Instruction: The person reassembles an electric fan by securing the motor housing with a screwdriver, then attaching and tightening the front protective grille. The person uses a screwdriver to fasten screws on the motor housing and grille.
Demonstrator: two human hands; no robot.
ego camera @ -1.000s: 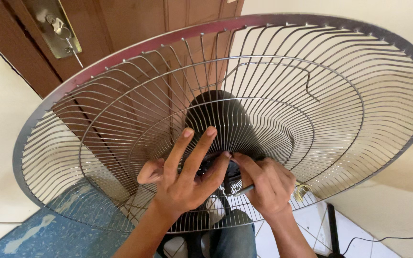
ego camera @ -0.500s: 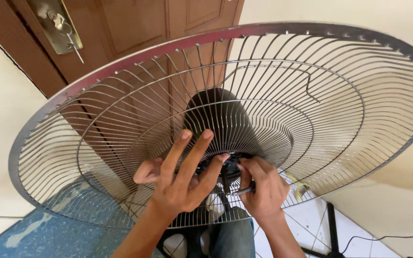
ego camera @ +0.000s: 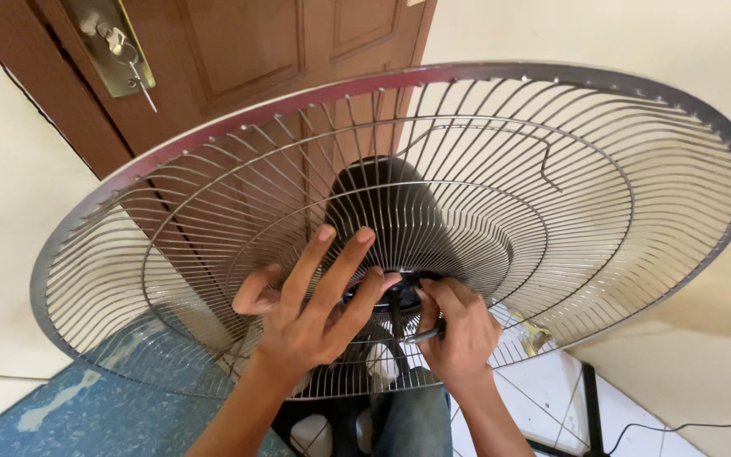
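A large round wire fan guard [ego camera: 602,161] fills the view, dished toward me, with the dark motor housing [ego camera: 387,199] behind its centre. My left hand [ego camera: 315,313] rests on the wires at the centre, fingers spread, its fingertips touching the black centre nut [ego camera: 399,292]. My right hand [ego camera: 458,330] is closed around a thin metal tool [ego camera: 427,335] and its fingers pinch at that same black centre part. The motor shaft is hidden by my fingers.
A brown wooden door [ego camera: 239,59] with a brass lock plate and key [ego camera: 120,46] stands behind the guard. Cream walls flank it. A blue patterned mat [ego camera: 86,415] lies lower left, white tiles and a black cable [ego camera: 678,426] lower right.
The guard has tilted and dropped slightly in view. Both hands stayed at the centre, the right hand shifting a little left and closing tighter on the black part.
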